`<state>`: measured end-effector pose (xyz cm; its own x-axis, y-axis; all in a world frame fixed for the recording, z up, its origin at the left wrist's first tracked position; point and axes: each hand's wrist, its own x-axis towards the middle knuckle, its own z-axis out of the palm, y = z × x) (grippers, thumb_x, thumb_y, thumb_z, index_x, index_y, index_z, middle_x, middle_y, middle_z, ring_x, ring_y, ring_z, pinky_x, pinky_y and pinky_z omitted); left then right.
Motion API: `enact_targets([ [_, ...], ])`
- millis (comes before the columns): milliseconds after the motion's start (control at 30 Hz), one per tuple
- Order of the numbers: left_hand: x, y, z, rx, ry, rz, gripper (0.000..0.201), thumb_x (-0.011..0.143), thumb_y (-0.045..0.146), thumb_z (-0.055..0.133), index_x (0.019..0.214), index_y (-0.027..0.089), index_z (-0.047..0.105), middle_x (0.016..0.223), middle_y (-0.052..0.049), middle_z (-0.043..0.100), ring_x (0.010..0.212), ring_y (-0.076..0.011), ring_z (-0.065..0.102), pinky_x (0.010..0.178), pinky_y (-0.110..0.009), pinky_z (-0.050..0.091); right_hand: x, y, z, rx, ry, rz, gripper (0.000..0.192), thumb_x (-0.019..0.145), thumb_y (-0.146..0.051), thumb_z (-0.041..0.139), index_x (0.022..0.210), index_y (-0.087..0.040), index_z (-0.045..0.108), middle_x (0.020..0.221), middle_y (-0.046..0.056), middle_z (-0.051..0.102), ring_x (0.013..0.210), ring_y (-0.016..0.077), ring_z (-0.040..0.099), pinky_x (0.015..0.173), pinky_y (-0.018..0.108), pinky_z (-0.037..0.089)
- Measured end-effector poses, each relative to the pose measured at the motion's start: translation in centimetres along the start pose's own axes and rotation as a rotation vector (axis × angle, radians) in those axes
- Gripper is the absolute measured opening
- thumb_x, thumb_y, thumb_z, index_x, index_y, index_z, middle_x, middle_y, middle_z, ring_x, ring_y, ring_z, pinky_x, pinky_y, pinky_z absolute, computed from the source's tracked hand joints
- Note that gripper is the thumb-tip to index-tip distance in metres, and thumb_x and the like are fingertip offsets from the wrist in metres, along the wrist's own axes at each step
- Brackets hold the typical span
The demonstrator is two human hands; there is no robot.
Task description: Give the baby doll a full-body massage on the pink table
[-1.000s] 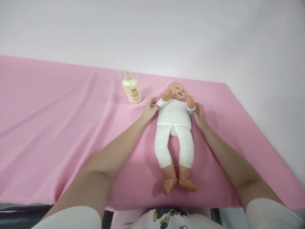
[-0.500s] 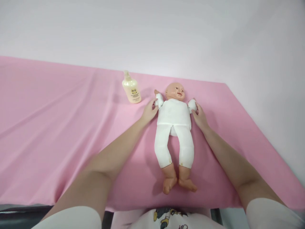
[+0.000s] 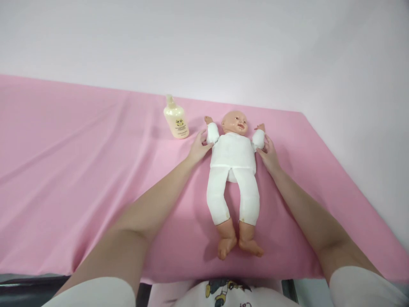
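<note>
A: So, what fills the view?

B: A pink sheet (image 3: 79,170) covers a table from left to right, with a pale wall behind it. A baby doll (image 3: 233,170) in a white suit lies face up on the sheet, right of centre, head at the far end and bare feet near the person.

A: Where are the hands?

B: The left hand (image 3: 198,147) rests against the doll's arm on the left side, fingers loosely spread, touching it without closing round it. The right hand (image 3: 269,154) does the same on the other side. The doll's arms lie spread out to the sides.

A: Anything else?

B: A small cream pump bottle (image 3: 176,117) stands upright at the far edge, just left of the doll's head.

A: Which step is this?

B: It looks like laying the arms flat. Any further move calls for light, even pressure.
</note>
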<state>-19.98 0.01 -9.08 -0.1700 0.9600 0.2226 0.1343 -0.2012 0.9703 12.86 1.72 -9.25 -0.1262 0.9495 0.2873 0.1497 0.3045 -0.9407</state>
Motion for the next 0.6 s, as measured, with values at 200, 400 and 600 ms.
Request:
enact_targets([
  [200, 0.5, 0.6, 0.2, -0.244, 0.033, -0.041, 0.077, 0.05, 0.014, 0.082, 0.125, 0.017, 0.065, 0.096, -0.006, 0.077, 0.097, -0.0269, 0.074, 0.096, -0.042, 0.053, 0.2, -0.8, 0.6, 0.258, 0.121, 0.036, 0.07, 0.062, -0.031, 0.081, 0.129, -0.029, 0.061, 0.131, 0.005, 0.072, 0.126, 0.0307, 0.066, 0.113, 0.05, 0.052],
  [400, -0.4, 2.0, 1.0, -0.25, 0.048, -0.097, 0.018, 0.054, 0.011, 0.074, 0.069, 0.017, 0.065, 0.072, 0.0, 0.071, 0.074, -0.0179, 0.068, 0.081, -0.034, 0.057, 0.0, -0.5, 0.9, 0.343, 0.133, 0.077, 0.014, 0.058, -0.023, 0.07, 0.062, -0.025, 0.057, 0.077, -0.002, 0.075, 0.087, 0.0226, 0.072, 0.094, 0.044, 0.057],
  [600, -0.4, 2.4, 0.8, -0.149, 0.038, -0.083, 0.016, 0.055, 0.005, 0.059, 0.064, 0.017, 0.063, 0.078, -0.001, 0.073, 0.08, -0.0172, 0.069, 0.087, -0.034, 0.057, -0.1, -0.4, 0.7, 0.267, 0.132, 0.036, 0.014, 0.06, -0.023, 0.063, 0.058, -0.025, 0.049, 0.07, -0.001, 0.071, 0.082, 0.0215, 0.069, 0.097, 0.046, 0.055],
])
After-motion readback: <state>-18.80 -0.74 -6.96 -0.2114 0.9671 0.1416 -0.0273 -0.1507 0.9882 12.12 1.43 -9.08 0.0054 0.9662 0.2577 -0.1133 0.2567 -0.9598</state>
